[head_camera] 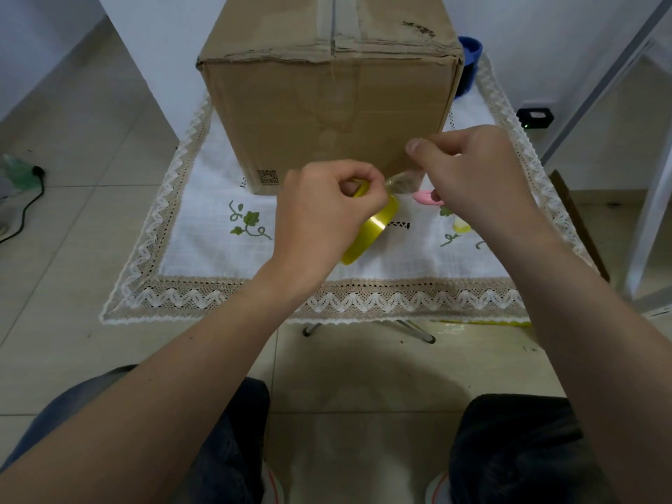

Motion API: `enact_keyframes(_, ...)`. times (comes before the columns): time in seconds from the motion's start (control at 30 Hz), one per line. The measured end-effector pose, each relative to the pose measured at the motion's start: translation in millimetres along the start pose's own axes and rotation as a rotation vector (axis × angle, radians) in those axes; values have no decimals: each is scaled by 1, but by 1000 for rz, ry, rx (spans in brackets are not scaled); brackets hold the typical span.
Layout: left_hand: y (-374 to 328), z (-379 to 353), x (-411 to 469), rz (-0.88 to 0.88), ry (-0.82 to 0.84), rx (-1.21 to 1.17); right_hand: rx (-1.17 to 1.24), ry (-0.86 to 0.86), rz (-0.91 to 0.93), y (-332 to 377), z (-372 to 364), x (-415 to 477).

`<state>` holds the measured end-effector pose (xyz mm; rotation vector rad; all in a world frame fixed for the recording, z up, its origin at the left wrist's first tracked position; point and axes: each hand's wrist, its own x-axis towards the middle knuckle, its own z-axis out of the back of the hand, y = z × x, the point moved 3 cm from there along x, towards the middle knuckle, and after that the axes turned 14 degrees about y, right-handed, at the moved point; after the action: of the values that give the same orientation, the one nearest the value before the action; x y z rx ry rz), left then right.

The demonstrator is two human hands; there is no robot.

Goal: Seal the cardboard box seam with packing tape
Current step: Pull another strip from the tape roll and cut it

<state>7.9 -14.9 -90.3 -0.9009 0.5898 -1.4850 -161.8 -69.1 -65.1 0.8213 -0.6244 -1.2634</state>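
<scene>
1. We see a brown cardboard box (327,114) standing toward the far edge of a small table, with one side facing the camera. The seam (332,23) runs along its top, away from the viewer, with a dull strip of tape over it.
2. The left hand (320,212) curls its fingers round a yellow roll of packing tape (374,227). It holds the roll on edge over the middle of the table, just in front of the box.
3. The right hand (476,176) pinches the clear tape end (398,181), which is drawn a short way off the roll. This hand covers the lower right corner of the box's near face.
4. A pink object (425,197) lies on the cloth, mostly hidden behind the right hand. We cannot tell what it is.
5. A blue container (471,56) shows from behind the box's far right corner.
6. The table wears a white tablecloth (203,220) with green vine embroidery and a zigzag lace border. Metal table legs (418,331) show below its near edge.
7. The floor (91,140) is pale tile and the walls are white. A black cable (25,209) lies at the left. A small black device (535,117) with a green light sits at the right. The person's knees in dark jeans (516,449) fill the bottom of the view.
</scene>
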Motion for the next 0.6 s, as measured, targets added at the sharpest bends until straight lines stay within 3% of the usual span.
enact_keyframes(0.07,4,4,2,58,-10,-135,88,-7,48,-2,5,1)
enact_keyframes(0.2,9,12,5,127,-53,-355,306,137,55,-10,-1,3)
enact_keyframes(0.33,10,11,6,112,-50,-395,331,241,145,-5,-10,2)
enact_keyframes(0.6,12,9,7,112,-9,-424,265,266,258,0,-10,-1)
